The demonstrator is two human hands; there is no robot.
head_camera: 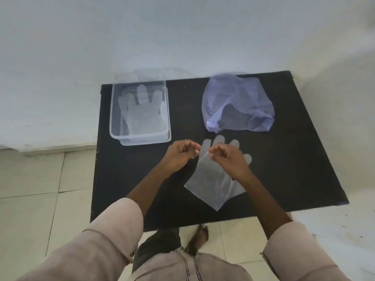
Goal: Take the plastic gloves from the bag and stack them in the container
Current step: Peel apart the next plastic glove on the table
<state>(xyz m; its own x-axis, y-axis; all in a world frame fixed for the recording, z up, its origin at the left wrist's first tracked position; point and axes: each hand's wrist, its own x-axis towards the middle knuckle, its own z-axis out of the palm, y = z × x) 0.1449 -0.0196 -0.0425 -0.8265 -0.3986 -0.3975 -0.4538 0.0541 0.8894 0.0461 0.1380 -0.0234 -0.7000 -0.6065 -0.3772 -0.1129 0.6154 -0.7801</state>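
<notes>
Worktop (284, 151): flat matte black, no pattern. Container (115, 110) on its far-left part: clear, colourless plastic w/ a whitish see-through glove (142, 114) inside. Bag (243, 94) on worktop's far-right part: translucent pale blue-violet, darker where black shows thru. Glove (213, 183) at worktop's near middle: milky, semi-clear, greyish over the black. Wall (142, 37) beyond worktop: plain white w/ bluish tint. Floor (30, 179) left of worktop: cream tiles, thin dark grout lines. Sleeves (113, 226) below worktop's near edge: pale beige-pink.
</notes>
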